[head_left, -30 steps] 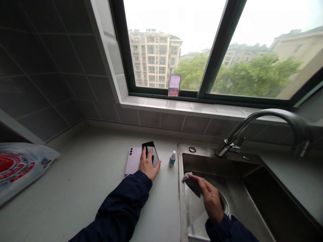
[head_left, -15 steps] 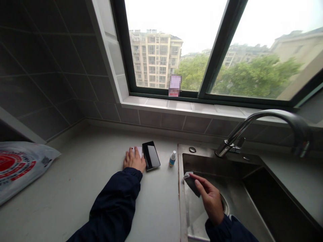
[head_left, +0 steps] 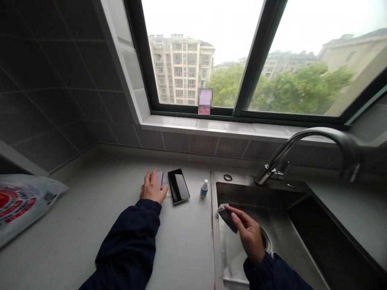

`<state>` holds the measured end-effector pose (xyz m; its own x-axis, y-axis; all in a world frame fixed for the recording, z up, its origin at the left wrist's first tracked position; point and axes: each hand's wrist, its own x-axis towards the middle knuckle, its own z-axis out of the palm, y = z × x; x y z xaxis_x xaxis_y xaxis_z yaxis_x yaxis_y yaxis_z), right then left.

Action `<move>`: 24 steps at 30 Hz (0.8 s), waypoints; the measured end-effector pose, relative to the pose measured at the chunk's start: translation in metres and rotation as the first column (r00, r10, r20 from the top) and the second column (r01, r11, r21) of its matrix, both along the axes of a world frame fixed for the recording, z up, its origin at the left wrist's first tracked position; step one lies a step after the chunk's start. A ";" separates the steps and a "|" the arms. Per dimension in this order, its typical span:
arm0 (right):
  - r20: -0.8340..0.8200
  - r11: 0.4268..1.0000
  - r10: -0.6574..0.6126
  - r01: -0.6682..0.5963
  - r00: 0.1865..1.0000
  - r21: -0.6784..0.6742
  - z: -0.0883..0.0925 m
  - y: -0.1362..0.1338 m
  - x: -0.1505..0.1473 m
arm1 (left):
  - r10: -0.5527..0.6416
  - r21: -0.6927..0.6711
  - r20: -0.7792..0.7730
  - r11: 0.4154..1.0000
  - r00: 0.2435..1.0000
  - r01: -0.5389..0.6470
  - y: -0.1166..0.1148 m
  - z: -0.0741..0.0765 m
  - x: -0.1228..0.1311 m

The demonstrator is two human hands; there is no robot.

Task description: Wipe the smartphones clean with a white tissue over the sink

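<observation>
My left hand (head_left: 152,189) is wrapped round a pale pink phone (head_left: 159,178) and tilts it up on its edge off the grey counter (head_left: 90,209). Right beside it a black phone (head_left: 178,185) lies flat, screen up. A small white bottle with a blue label (head_left: 204,189) stands near the sink's left rim. My right hand (head_left: 248,233) pinches a dark grey cloth (head_left: 226,216) over the steel sink (head_left: 242,189). Both arms are in dark blue sleeves.
A curved steel tap (head_left: 305,149) arches over the sink's right basin. A white plastic bag with red print (head_left: 21,203) lies at the counter's left. Dark tiles cover the left wall; a window with a white sill (head_left: 226,127) runs along the back.
My left hand left the black phone, went left to the pink phone, closed on it and tilted it up on edge. My right hand stayed over the sink with the cloth.
</observation>
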<state>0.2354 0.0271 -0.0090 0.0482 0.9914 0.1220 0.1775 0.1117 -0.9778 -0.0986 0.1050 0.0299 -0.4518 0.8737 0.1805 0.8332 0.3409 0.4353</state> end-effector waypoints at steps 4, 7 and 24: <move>-0.006 1.000 -0.012 0.012 1.000 0.022 -0.003 0.001 0.000 | -0.135 0.246 0.174 0.965 0.975 0.090 -0.010 0.027 0.004; -0.010 0.998 -0.034 0.034 0.999 0.046 -0.003 0.003 0.001 | -0.367 0.305 0.627 0.927 0.687 0.218 -0.029 0.052 0.027; -0.132 0.967 -0.185 0.204 0.974 0.153 0.033 0.002 0.023 | 0.142 0.179 0.810 0.864 -0.569 0.470 -0.081 -0.017 0.186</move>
<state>0.2584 0.0292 0.0240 0.2613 0.9282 0.2649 0.0984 0.2474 -0.9639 0.0875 0.0239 0.0131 0.5462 0.7779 -0.3106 -0.6074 0.6232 0.4926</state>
